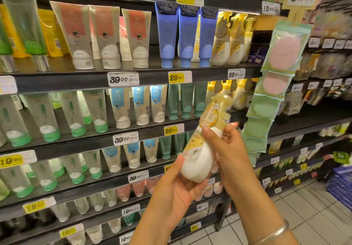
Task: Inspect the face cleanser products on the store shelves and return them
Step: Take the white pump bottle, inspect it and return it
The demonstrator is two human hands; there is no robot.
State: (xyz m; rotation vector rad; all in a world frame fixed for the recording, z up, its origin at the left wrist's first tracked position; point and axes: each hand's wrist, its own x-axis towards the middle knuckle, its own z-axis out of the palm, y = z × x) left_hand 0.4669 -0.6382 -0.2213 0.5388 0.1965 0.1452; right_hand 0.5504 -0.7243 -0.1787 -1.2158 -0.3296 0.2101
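While gripped: 1 bottle (198,161), 2 hands.

left hand (171,193): bare, no ring seen | right hand (230,155): bare | right wrist: thin silver bangle (274,234) | forearms: uncovered, no sleeves in view

Head-worn view, forward-down, close to shelves (133,81)

Pump bottle (202,149) between both hands, before the shelves (122,82).
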